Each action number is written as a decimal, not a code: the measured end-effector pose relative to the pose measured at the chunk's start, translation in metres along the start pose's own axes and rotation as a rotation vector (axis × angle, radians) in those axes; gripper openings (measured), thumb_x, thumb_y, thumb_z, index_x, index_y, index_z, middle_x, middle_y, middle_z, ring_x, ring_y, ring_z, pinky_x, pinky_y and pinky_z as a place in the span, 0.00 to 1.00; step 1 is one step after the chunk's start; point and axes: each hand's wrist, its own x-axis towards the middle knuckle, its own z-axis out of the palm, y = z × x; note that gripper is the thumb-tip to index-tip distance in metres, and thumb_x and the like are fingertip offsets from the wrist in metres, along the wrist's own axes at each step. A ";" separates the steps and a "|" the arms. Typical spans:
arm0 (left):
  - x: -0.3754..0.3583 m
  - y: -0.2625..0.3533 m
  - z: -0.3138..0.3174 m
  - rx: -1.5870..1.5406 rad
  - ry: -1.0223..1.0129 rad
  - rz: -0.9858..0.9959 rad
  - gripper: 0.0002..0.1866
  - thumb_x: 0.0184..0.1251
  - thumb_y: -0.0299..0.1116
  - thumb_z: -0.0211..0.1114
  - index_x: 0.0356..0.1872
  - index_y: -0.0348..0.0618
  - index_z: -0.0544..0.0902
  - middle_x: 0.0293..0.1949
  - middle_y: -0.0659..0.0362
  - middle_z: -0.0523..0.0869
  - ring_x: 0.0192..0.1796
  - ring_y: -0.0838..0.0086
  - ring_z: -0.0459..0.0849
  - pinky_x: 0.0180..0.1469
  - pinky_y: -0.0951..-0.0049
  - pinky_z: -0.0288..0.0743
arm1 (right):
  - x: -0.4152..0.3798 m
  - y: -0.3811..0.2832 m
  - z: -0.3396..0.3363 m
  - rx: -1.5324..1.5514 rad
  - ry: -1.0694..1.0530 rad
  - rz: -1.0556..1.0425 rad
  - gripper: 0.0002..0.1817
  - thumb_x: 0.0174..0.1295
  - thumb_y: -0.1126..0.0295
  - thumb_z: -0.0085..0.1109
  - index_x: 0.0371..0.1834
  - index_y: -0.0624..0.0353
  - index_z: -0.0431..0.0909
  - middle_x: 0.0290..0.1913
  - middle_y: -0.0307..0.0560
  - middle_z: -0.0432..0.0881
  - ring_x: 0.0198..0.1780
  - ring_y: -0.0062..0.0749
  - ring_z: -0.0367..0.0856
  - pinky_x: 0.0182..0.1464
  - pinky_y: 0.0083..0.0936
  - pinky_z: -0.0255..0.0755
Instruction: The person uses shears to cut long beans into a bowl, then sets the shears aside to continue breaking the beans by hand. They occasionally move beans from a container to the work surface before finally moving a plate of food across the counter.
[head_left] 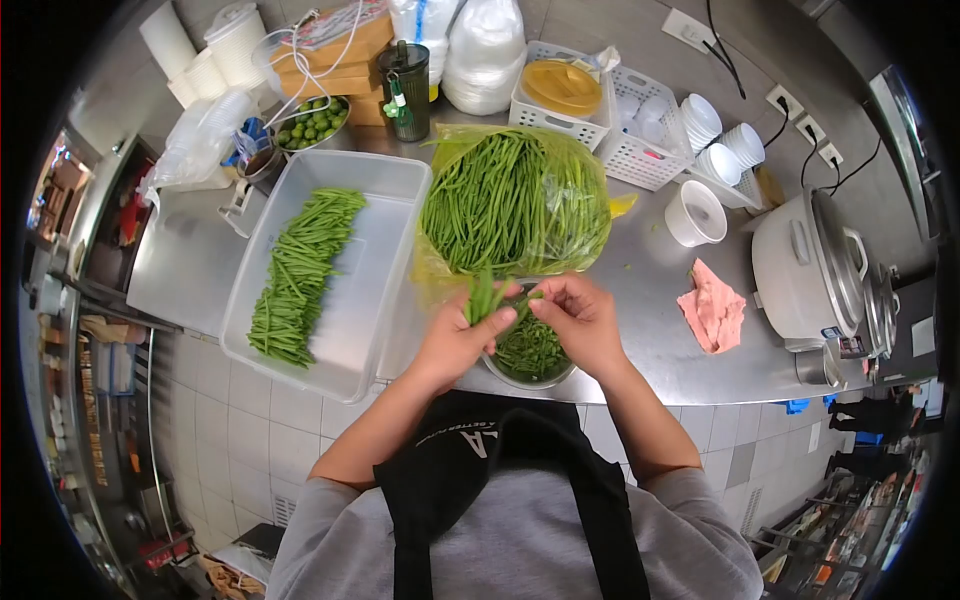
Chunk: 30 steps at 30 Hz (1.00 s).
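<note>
My left hand (465, 335) is closed round a small bunch of green beans (484, 297), which stick up past the fingers. My right hand (577, 318) is pinched at a bean end beside it. Both hands are over a metal bowl (528, 381) holding green trimmings (530, 350). Just beyond them lies an open yellowish plastic bag (594, 225) full of long green beans (490, 200). To the left, a clear plastic tub (365, 300) holds a row of cut beans (300, 270).
A pink cloth (712, 307) and a white cup (696, 213) sit right on the steel counter (640, 340). Farther right is a large lidded pot (800, 265). White baskets (640, 130), a dark tumbler (405, 95) and a bowl of small green fruit (312, 125) line the back.
</note>
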 end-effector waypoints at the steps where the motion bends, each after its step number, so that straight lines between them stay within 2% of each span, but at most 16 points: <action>1: 0.000 0.001 0.001 0.036 -0.091 -0.059 0.17 0.62 0.36 0.65 0.50 0.41 0.76 0.29 0.67 0.78 0.24 0.86 0.71 0.25 0.83 0.66 | -0.005 0.001 -0.002 0.036 0.013 0.044 0.04 0.59 0.76 0.59 0.35 0.63 0.76 0.29 0.35 0.76 0.29 0.17 0.72 0.32 0.17 0.67; 2: 0.000 -0.001 0.003 0.118 -0.115 -0.102 0.16 0.62 0.37 0.66 0.46 0.40 0.78 0.28 0.66 0.80 0.22 0.87 0.70 0.23 0.84 0.65 | -0.009 0.002 -0.004 0.072 0.025 0.088 0.04 0.60 0.76 0.59 0.36 0.63 0.76 0.29 0.35 0.76 0.30 0.15 0.71 0.32 0.16 0.67; 6: 0.003 -0.015 0.009 0.168 -0.106 -0.161 0.14 0.64 0.37 0.64 0.45 0.41 0.78 0.26 0.66 0.80 0.20 0.86 0.69 0.21 0.85 0.64 | -0.019 0.008 -0.007 0.223 0.056 0.208 0.03 0.61 0.76 0.58 0.36 0.63 0.77 0.28 0.34 0.77 0.30 0.14 0.72 0.34 0.14 0.67; 9: 0.003 -0.016 0.010 0.121 -0.092 -0.161 0.12 0.64 0.38 0.63 0.43 0.41 0.78 0.27 0.64 0.81 0.19 0.87 0.69 0.21 0.85 0.63 | -0.024 0.005 -0.007 0.114 0.125 0.222 0.03 0.60 0.76 0.58 0.35 0.63 0.76 0.29 0.37 0.78 0.31 0.17 0.74 0.34 0.17 0.69; 14: 0.005 -0.020 0.005 0.151 -0.079 -0.160 0.13 0.63 0.37 0.64 0.41 0.38 0.78 0.26 0.63 0.82 0.21 0.86 0.71 0.24 0.82 0.67 | -0.024 -0.009 -0.021 -0.642 -0.012 -0.342 0.05 0.53 0.78 0.60 0.34 0.62 0.76 0.31 0.45 0.78 0.33 0.33 0.78 0.35 0.26 0.72; 15: 0.005 -0.021 0.005 0.218 -0.074 -0.134 0.13 0.63 0.37 0.64 0.41 0.37 0.78 0.27 0.60 0.82 0.23 0.82 0.73 0.26 0.78 0.69 | -0.023 -0.012 -0.023 -0.783 -0.036 -0.471 0.06 0.51 0.78 0.60 0.33 0.61 0.76 0.30 0.46 0.77 0.34 0.37 0.78 0.36 0.28 0.72; 17: 0.006 -0.026 0.003 0.353 -0.063 -0.080 0.15 0.62 0.37 0.64 0.40 0.34 0.78 0.28 0.55 0.83 0.25 0.74 0.78 0.29 0.72 0.72 | -0.023 -0.017 -0.024 -0.975 -0.114 -0.530 0.06 0.48 0.77 0.60 0.30 0.60 0.76 0.28 0.46 0.74 0.33 0.39 0.77 0.36 0.30 0.72; 18: 0.006 -0.028 0.002 0.455 -0.056 0.019 0.14 0.62 0.37 0.64 0.39 0.34 0.78 0.28 0.54 0.83 0.26 0.73 0.78 0.30 0.72 0.72 | -0.023 -0.018 -0.024 -1.071 -0.154 -0.558 0.07 0.46 0.77 0.60 0.29 0.60 0.75 0.27 0.46 0.73 0.33 0.40 0.76 0.36 0.31 0.72; 20: 0.006 -0.031 0.001 0.657 -0.040 0.220 0.14 0.61 0.37 0.65 0.37 0.35 0.78 0.28 0.52 0.82 0.27 0.70 0.78 0.33 0.70 0.72 | -0.023 -0.014 -0.024 -1.125 -0.224 -0.533 0.06 0.44 0.75 0.60 0.27 0.59 0.74 0.26 0.45 0.71 0.32 0.39 0.75 0.35 0.31 0.71; 21: 0.006 -0.030 0.002 0.701 -0.038 0.222 0.14 0.61 0.37 0.65 0.37 0.34 0.78 0.29 0.50 0.82 0.29 0.66 0.79 0.35 0.68 0.72 | -0.023 -0.012 -0.024 -1.152 -0.260 -0.521 0.06 0.44 0.75 0.60 0.26 0.59 0.74 0.25 0.45 0.70 0.32 0.39 0.75 0.35 0.31 0.71; 24: 0.004 -0.027 0.004 0.775 -0.030 0.226 0.15 0.60 0.37 0.65 0.36 0.33 0.78 0.29 0.46 0.81 0.34 0.57 0.81 0.39 0.65 0.72 | -0.023 -0.003 -0.023 -1.095 -0.238 -0.486 0.05 0.46 0.77 0.58 0.27 0.60 0.74 0.25 0.45 0.72 0.31 0.40 0.76 0.34 0.31 0.71; 27: 0.004 -0.033 0.004 0.736 -0.046 0.214 0.16 0.60 0.38 0.65 0.38 0.32 0.78 0.31 0.44 0.81 0.36 0.52 0.80 0.40 0.63 0.72 | -0.026 0.012 -0.017 -0.662 -0.018 -0.254 0.02 0.50 0.78 0.56 0.28 0.62 0.76 0.25 0.47 0.76 0.28 0.38 0.77 0.31 0.28 0.71; 29: 0.002 -0.029 0.006 0.718 -0.063 0.181 0.19 0.60 0.39 0.64 0.39 0.29 0.77 0.33 0.41 0.81 0.39 0.46 0.79 0.41 0.58 0.72 | -0.025 0.024 -0.018 -0.250 0.125 0.061 0.02 0.52 0.78 0.56 0.29 0.63 0.77 0.26 0.48 0.78 0.27 0.37 0.78 0.30 0.26 0.71; 30: 0.002 -0.030 0.006 0.716 -0.052 0.172 0.17 0.60 0.38 0.64 0.39 0.31 0.78 0.32 0.42 0.81 0.37 0.50 0.80 0.41 0.61 0.72 | -0.024 0.026 -0.019 -0.043 0.196 0.215 0.02 0.53 0.78 0.56 0.29 0.63 0.77 0.26 0.49 0.79 0.27 0.37 0.78 0.30 0.25 0.70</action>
